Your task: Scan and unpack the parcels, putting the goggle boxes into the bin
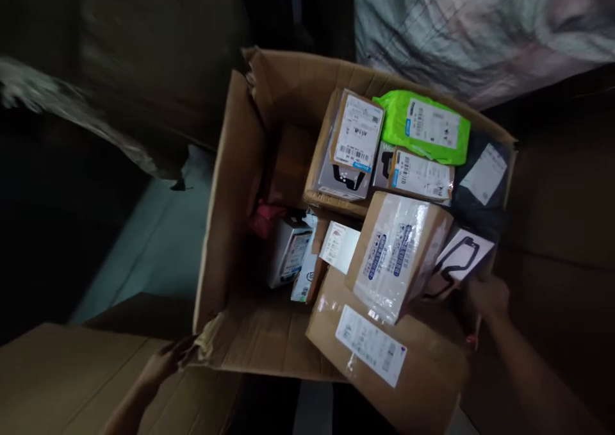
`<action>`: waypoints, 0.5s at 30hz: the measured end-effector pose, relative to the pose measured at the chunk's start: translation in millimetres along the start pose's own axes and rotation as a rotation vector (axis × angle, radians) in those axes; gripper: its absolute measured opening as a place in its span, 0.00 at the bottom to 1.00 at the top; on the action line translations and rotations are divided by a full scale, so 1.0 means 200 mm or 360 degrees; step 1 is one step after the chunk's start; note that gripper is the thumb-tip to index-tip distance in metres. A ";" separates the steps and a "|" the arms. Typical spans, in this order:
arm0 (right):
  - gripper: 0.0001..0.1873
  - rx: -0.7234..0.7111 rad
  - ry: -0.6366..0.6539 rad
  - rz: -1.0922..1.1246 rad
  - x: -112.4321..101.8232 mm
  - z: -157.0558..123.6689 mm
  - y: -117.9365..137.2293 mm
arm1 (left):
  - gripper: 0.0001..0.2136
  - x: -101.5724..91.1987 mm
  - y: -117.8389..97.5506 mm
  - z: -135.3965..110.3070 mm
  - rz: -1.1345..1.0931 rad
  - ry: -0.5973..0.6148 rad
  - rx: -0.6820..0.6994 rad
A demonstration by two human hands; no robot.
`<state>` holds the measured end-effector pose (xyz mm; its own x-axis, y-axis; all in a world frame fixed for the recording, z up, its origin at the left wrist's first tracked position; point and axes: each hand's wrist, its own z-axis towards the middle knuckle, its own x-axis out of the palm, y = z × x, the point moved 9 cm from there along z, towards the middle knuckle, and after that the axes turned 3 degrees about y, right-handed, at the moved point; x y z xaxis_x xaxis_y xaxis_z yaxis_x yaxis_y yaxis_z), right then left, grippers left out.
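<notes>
A large open cardboard box (pixel 230 185) stands before me, filled with several parcels. My left hand (pixel 166 361) grips the torn corner of its near left flap. My right hand (pixel 487 297) clasps the box's right side, beside a white packet with a black outline (pixel 459 262). On top lie a taped brown parcel (pixel 396 252), a flat brown parcel with a white label (pixel 384 352), a green mailer (pixel 425 126), a small labelled box (pixel 358 131) and a dark bag (pixel 480 185). Deeper on the left sit a white box (pixel 288 249) and something pink (pixel 264 220).
Another cardboard box (pixel 72 377) lies at the lower left. A pale floor strip (pixel 158 243) shows left of the big box. A crumpled whitish sack (pixel 480 25) fills the upper right. Brown cardboard (pixel 562 230) stands on the right. The surroundings are dark.
</notes>
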<state>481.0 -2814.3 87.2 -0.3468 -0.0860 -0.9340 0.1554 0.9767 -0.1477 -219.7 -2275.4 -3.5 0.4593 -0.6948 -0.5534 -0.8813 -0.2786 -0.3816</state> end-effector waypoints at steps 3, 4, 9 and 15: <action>0.29 0.0054 0.0045 0.0166 0.03 -0.07 0.05 | 0.40 -0.11 -0.19 -0.02 -0.0296 -0.0065 0.0025; 0.29 0.0082 0.0021 0.0226 0.02 -0.08 0.06 | 0.40 -0.12 -0.35 -0.03 -0.0376 -0.0053 0.0137; 0.27 0.0243 -0.0052 0.0373 -0.01 -0.11 0.07 | 0.35 0.07 -1.23 -0.01 0.0310 -0.0056 0.0405; 0.26 0.0257 -0.0030 0.0440 -0.06 -0.20 0.14 | 0.23 0.14 -1.54 0.02 0.0888 -0.0255 0.0412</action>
<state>452.7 -2779.0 107.0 -0.2539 0.1734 -0.9516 0.3865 0.9200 0.0645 64.5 -2206.2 96.5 -0.0326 -0.5759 -0.8168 -0.9467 0.2798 -0.1595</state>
